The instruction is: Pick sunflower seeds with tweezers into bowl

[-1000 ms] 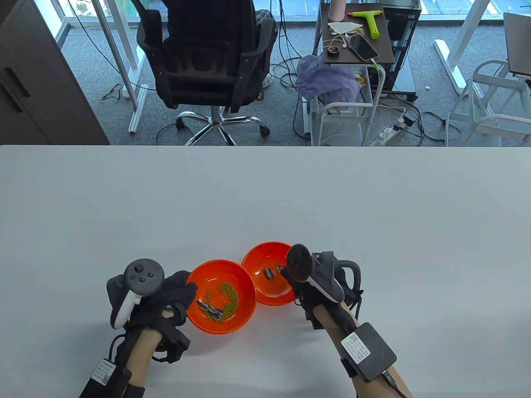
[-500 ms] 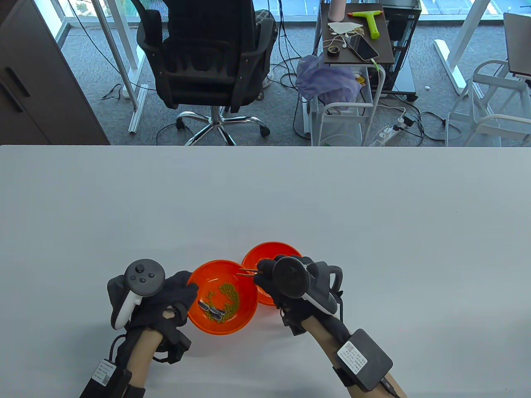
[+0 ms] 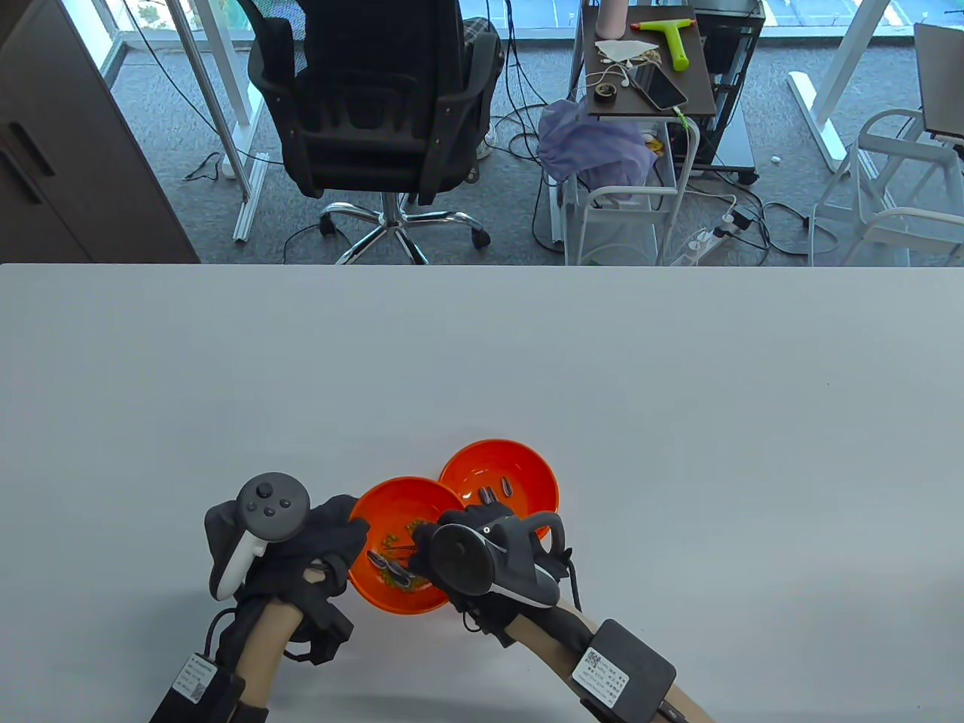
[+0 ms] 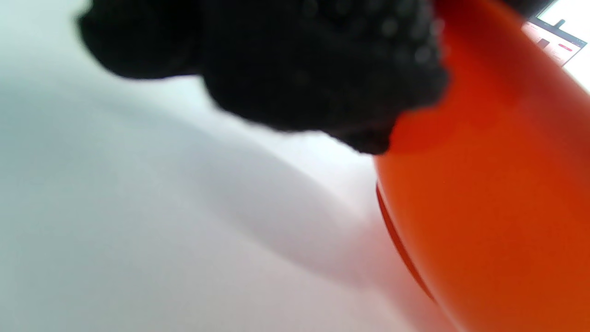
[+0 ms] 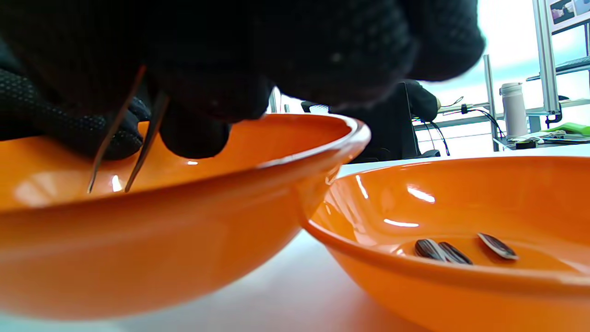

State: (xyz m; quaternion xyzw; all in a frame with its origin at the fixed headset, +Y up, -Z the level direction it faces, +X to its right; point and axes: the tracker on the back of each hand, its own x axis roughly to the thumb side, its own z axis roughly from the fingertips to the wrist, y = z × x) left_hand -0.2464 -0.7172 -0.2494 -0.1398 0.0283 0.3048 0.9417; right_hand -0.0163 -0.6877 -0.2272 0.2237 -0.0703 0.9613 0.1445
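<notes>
Bowls number two, both orange, sitting rim to rim on the white surface (image 3: 678, 422). Inside the far bowl (image 3: 539, 477) three sunflower seeds (image 3: 494, 493) are lying together near its bottom. In the near bowl (image 3: 380, 503), green peas (image 3: 392, 539) are lying scattered, and roughly three striped seeds (image 3: 385, 563) are lying together near its left side, their long axes running diagonally; part of this bowl is hidden behind the right hand (image 3: 482, 561).

One pair of tweezers (image 5: 123, 146) is pointing down into the near bowl from the right hand's grip, fingers pinched on its upper end, its two tips slightly apart and holding nothing visible. The left hand (image 3: 305, 546) is gripping the near bowl's left rim.
</notes>
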